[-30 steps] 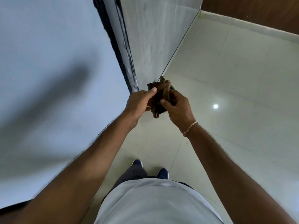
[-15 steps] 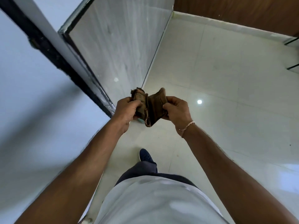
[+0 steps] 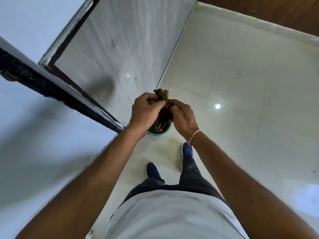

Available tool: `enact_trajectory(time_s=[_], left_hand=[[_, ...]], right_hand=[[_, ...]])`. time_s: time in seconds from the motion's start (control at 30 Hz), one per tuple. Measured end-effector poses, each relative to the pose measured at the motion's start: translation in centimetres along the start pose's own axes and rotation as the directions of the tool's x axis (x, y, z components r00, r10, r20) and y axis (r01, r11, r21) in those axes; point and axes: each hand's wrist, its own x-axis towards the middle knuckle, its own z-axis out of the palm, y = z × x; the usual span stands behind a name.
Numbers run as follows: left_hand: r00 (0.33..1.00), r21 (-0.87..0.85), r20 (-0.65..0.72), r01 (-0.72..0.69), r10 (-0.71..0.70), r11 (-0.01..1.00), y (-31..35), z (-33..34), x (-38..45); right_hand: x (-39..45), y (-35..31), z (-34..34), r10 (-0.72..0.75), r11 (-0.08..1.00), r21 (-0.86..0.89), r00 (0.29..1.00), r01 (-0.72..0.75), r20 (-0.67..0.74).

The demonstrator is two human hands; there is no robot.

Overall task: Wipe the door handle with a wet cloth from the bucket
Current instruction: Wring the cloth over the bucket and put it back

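Brown cloth (image 3: 164, 111) hangs bunched, pinched between left hand (image 3: 145, 114) and right hand (image 3: 183, 118).

The cloth (image 3: 163, 111) sits bunched between the left hand (image 3: 145, 113) and the right hand (image 3: 183, 118), pinched by both. Directly below it on the floor (image 3: 241, 94) stands the bucket (image 3: 159, 131), mostly hidden behind the hands. The door (image 3: 120, 42) stands to the left of the bucket, its frame (image 3: 57, 90) further left. Two shoes (image 3: 152, 170) rest on the floor nearer the person, behind the bucket.
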Motion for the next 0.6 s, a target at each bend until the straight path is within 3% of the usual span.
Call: enact_trajectory(time_s=[0.17, 0.27, 0.37, 0.5, 0.6], left_hand=[[0.973, -0.13, -0.192, 0.104, -0.128, 0.986, 1.1, 2.4, 1.6], [0.934, -0.125, -0.321, 0.124, -0.159, 0.984, 1.9, 3.2, 2.5], [0.91, -0.074, -0.384, 0.137, -0.155, 0.988, 2.5, 4.0, 3.5], [0.912, -0.1, -0.377, 0.135, -0.163, 0.986, 3.3, 4.4, 4.0], [0.92, -0.167, -0.342, 0.144, -0.194, 0.975, 3.4, 4.1, 4.1]], right_hand=[[3.3, -0.2, -2.0, -0.182, 0.978, -0.088, 0.979, 0.19, 0.097], [5.1, 0.5, -2.9, -0.23, 0.972, 0.007, 0.95, 0.234, 0.209], [8.0, 1.6, -4.2, -0.118, 0.99, 0.109, 0.96, 0.093, 0.252], [11.9, 2.6, -5.2, 0.123, 0.991, 0.032, 0.97, -0.132, 0.208], [13.8, 2.7, -5.4, 0.35, 0.884, 0.128, 0.817, -0.45, 0.459]])
